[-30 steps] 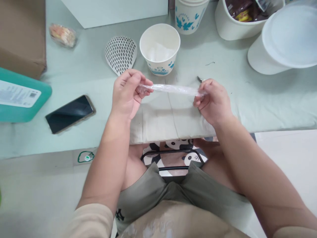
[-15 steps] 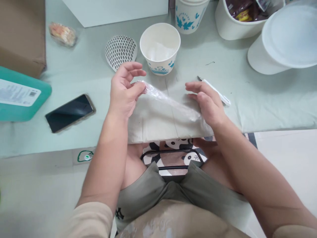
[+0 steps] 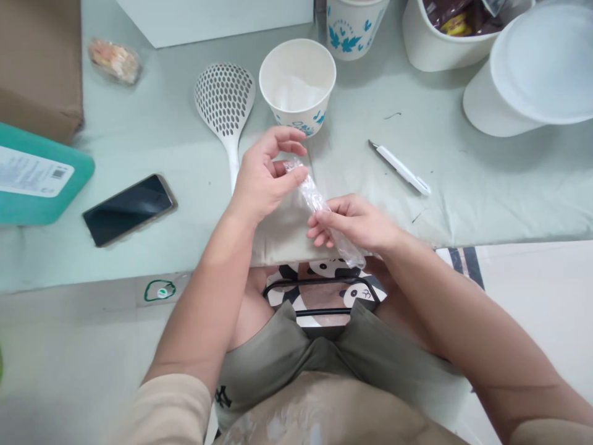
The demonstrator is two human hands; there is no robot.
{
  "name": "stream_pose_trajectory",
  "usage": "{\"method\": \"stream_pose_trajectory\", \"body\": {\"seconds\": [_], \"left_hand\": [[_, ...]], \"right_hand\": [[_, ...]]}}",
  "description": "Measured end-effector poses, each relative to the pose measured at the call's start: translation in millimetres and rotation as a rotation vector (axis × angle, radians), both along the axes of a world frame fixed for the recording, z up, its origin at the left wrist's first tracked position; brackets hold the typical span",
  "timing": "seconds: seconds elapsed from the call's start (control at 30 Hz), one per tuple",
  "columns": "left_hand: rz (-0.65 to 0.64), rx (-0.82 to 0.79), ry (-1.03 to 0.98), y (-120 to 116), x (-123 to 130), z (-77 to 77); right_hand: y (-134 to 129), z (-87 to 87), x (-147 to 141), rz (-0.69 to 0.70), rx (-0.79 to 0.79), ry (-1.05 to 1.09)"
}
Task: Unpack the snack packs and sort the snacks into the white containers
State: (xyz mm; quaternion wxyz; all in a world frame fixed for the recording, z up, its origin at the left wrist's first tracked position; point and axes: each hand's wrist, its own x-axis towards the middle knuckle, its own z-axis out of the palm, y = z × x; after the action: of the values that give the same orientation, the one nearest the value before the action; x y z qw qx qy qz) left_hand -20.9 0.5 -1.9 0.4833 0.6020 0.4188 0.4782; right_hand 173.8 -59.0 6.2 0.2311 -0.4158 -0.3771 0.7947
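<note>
A long, narrow strip of clear plastic wrap (image 3: 314, 196) runs slantwise between my hands, above the table's near edge. My left hand (image 3: 271, 170) pinches its upper end between thumb and fingers. Lower down, my right hand (image 3: 349, 219) grips its middle, and the loose end hangs past that hand. Just beyond my left hand stands a white paper cup (image 3: 296, 80) with blue print; some clear or whitish film lies inside. A white slotted skimmer (image 3: 225, 102) lies left of the cup, part of its handle hidden behind my left hand.
To the right lies a white craft knife (image 3: 401, 168). A phone (image 3: 130, 210), a teal container (image 3: 46, 179) and a wrapped snack (image 3: 114, 60) are on the left. Stacked paper cups (image 3: 354, 28), a tub of packets (image 3: 445, 52) and a lidded white tub (image 3: 532, 74) stand at the back.
My left hand has moved right with the plastic wrap. My right hand has come left and closed on the strip's middle, uncovering the craft knife. More of the skimmer's handle shows.
</note>
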Motion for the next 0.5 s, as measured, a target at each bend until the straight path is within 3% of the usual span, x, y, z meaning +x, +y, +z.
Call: {"method": "stream_pose_trajectory", "body": {"seconds": [0.23,0.5], "left_hand": [[0.207,0.093,-0.076,16.6,-18.0,-8.9],[0.442,0.097,-0.137,18.6,-28.8,-0.8]], "right_hand": [[1.3,-0.7,1.5,0.052,-0.038,-0.015],[0.0,-3.1,3.7,0.152,-0.022,-0.002]]}}
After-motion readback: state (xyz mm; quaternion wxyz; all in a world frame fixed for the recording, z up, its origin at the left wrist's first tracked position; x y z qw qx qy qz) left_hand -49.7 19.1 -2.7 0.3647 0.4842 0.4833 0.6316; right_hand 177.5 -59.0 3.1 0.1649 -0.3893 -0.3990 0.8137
